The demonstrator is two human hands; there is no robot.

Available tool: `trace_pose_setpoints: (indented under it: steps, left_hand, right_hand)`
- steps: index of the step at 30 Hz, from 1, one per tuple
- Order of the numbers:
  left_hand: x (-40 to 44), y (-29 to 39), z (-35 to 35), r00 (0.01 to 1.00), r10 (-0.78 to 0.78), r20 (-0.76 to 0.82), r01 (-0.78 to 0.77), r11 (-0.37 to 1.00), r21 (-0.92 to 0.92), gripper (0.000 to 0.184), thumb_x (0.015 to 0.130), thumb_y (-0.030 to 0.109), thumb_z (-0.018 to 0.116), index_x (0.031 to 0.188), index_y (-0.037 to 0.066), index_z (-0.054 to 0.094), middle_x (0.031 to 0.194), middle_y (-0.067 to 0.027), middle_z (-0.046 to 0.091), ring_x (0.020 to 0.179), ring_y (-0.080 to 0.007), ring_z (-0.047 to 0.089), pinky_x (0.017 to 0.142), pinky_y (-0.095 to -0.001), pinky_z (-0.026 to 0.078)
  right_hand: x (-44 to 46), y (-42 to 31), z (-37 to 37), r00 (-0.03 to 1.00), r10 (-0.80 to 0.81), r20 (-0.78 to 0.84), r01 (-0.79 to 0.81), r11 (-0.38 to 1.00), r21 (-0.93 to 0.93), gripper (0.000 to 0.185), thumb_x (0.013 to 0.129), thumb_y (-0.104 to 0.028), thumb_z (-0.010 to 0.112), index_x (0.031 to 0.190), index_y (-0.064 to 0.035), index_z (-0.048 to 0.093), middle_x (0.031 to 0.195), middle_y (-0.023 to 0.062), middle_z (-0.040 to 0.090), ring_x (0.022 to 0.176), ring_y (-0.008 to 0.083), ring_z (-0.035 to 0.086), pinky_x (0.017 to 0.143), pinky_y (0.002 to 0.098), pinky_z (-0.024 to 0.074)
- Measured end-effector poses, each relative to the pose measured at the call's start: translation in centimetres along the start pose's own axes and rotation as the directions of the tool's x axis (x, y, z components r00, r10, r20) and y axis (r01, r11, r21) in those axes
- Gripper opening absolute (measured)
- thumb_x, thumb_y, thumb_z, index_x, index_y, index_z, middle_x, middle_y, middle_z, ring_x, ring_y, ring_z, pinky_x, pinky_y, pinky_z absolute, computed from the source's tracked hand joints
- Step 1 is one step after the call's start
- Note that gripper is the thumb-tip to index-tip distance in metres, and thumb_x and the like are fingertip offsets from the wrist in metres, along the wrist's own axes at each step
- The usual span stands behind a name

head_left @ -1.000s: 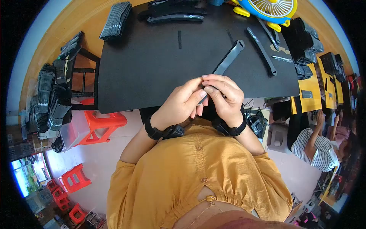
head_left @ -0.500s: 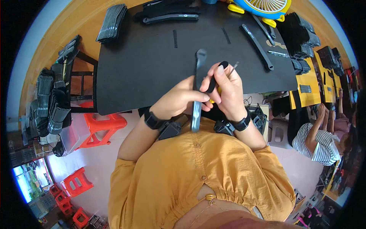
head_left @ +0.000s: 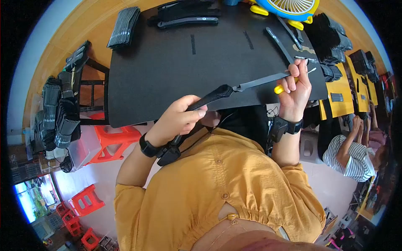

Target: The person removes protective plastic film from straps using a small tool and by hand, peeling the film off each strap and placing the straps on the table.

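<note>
So the strap (head_left: 211, 97) is up in the air over the near edge of the table (head_left: 155, 79), stretched at a slant between both hands. Its left part is black and looks bunched up toward the middle; from there a thin grey part runs on to the right.

Left hand (head_left: 182, 115) is closed around the black end, thumb on top. Right hand (head_left: 295, 88) is pinching the grey end in its fingers, and it's also got a tool (head_left: 279, 89) in the grip, yellow handle with a thin pale tip poking out on the other side. Both wrists have a black band (head_left: 150, 146) on.

On the table: one bar (head_left: 188, 21) lying near the far edge, another bar (head_left: 279, 44) slanting on the right just beyond the right hand, two dark marks (head_left: 193, 44) in between. Stack (head_left: 123, 27) at the far left corner, blue-and-yellow fan (head_left: 289, 8) at the far right.

Off to the left, more bundles (head_left: 52, 108) and a red stool (head_left: 115, 144). Someone in a striped top (head_left: 347, 157) is over on the right.
</note>
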State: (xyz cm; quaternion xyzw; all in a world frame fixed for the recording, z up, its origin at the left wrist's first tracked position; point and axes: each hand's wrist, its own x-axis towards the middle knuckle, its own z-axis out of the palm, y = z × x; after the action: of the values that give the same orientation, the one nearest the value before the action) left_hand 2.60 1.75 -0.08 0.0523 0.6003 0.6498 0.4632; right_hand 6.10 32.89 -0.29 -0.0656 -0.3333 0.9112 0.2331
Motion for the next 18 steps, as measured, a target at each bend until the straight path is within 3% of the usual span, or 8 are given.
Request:
trace_pose_setpoints:
  steps: [2,5,8,10,11,13,15,18]
  left_hand:
    - [-0.5,-0.1,-0.4,1.000,0.018,-0.018,-0.017,0.999,0.029,0.022,0.095,0.017,0.061,0.112,0.005,0.053,0.063,0.0076,0.039,0.044,-0.0016,0.032,0.040,-0.0200,0.023]
    - [-2.2,0.2,-3.4,0.937,0.082,-0.338,-0.082,0.997,0.015,0.015,0.096,0.019,0.060,0.102,0.005,0.060,0.055,0.0094,0.033,0.040,-0.0017,0.030,0.037,-0.0208,0.023]
    - [-3.0,0.1,-5.2,0.926,0.098,-0.364,-0.123,0.991,-0.046,0.022,0.098,0.023,0.058,0.107,0.004,0.060,0.057,0.0086,0.033,0.041,-0.0026,0.031,0.036,-0.0206,0.025]
    - [-2.0,0.6,-5.1,0.941,0.217,-0.260,-0.260,0.954,-0.146,0.036,0.101,0.028,0.055,0.124,0.000,0.057,0.076,-0.0007,0.057,0.047,-0.0051,0.046,0.039,-0.0192,0.031]
    - [-1.2,1.3,-4.4,0.937,0.229,-0.262,-0.272,0.952,-0.143,0.036,0.101,0.028,0.055,0.124,0.000,0.057,0.076,-0.0007,0.057,0.047,-0.0051,0.046,0.039,-0.0192,0.031]
    - [0.1,2.5,-2.0,0.950,0.266,-0.165,-0.276,0.960,-0.040,0.050,0.103,0.030,0.047,0.141,-0.002,0.043,0.108,-0.0122,0.067,0.052,-0.0102,0.055,0.039,-0.0199,0.037]
    - [1.3,2.9,-1.1,0.976,0.215,-0.027,-0.215,0.977,-0.001,0.055,0.104,0.029,0.044,0.146,-0.004,0.035,0.133,-0.0203,0.058,0.058,-0.0130,0.061,0.041,-0.0196,0.040]
    - [2.1,3.3,-0.5,0.986,0.137,0.094,-0.142,0.988,0.053,0.045,0.102,0.028,0.049,0.134,-0.004,0.047,0.104,-0.0136,0.065,0.054,-0.0101,0.055,0.043,-0.0199,0.039]
  right_hand:
    - [-0.1,0.1,0.5,0.997,-0.072,-0.028,0.072,0.997,-0.006,0.024,0.104,-0.032,0.049,0.096,-0.0101,0.055,0.068,-0.0041,0.051,0.043,0.0017,0.035,0.039,0.0172,0.0294]
    - [2.3,-4.7,-3.4,0.934,-0.352,-0.061,0.355,0.933,0.050,0.024,0.105,-0.032,0.048,0.097,-0.0105,0.055,0.066,-0.0050,0.049,0.045,0.0034,0.037,0.041,0.0195,0.0312]
    - [1.5,-5.6,-1.5,0.945,-0.317,0.077,0.322,0.944,-0.071,0.026,0.105,-0.034,0.046,0.098,-0.0104,0.056,0.065,-0.0048,0.048,0.045,0.0043,0.037,0.042,0.0201,0.0323]
    - [0.3,-3.3,0.6,0.965,-0.239,0.109,0.252,0.961,-0.114,0.027,0.106,-0.034,0.045,0.098,-0.0103,0.055,0.065,-0.0027,0.049,0.044,0.0049,0.038,0.040,0.0202,0.0321]
    - [0.0,-2.2,1.3,0.969,-0.190,0.155,0.207,0.972,-0.106,0.027,0.106,-0.034,0.044,0.098,-0.0102,0.055,0.065,-0.0019,0.049,0.043,0.0052,0.038,0.040,0.0202,0.0319]
    - [-1.0,-0.1,3.0,0.974,-0.112,0.198,0.142,0.979,-0.145,0.028,0.107,-0.035,0.039,0.101,-0.0103,0.051,0.068,-0.0026,0.047,0.042,0.0050,0.033,0.041,0.0201,0.0309]
    - [-1.5,1.2,3.8,0.960,-0.028,0.277,0.054,0.995,-0.084,0.028,0.108,-0.035,0.037,0.102,-0.0103,0.050,0.068,-0.0011,0.048,0.041,0.0056,0.033,0.041,0.0200,0.0309]
    - [-1.3,2.5,4.1,0.934,0.033,0.356,-0.016,0.999,-0.051,0.030,0.108,-0.035,0.035,0.102,-0.0101,0.050,0.068,-0.0001,0.049,0.041,0.0060,0.033,0.041,0.0200,0.0317]
